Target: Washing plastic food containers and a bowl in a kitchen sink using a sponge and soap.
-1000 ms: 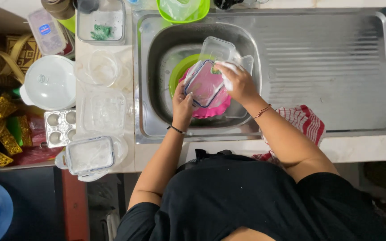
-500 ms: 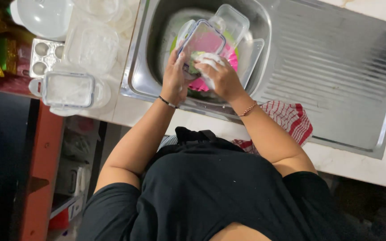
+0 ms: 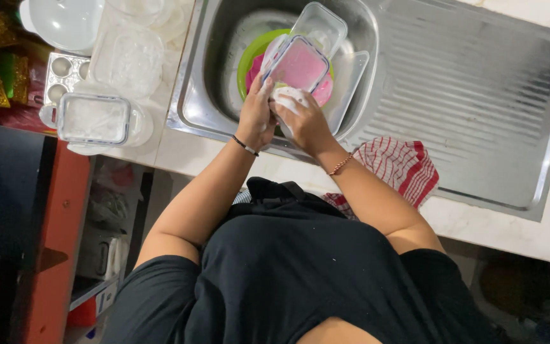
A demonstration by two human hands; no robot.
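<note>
Both hands have drawn together: left hand [image 3: 255,118] fingers grip the clear lid [image 3: 296,65], right hand [image 3: 303,121] fingers clutch a sponge [image 3: 286,97] against it.

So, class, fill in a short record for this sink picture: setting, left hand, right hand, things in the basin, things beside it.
setting: steel sink with ribbed drainboard
left hand: grips clear rectangular plastic lid
right hand: presses white soapy sponge at the lid's edge
in basin: round green plate, clear plastic box
beside: red checked cloth, lidded clear container
</note>
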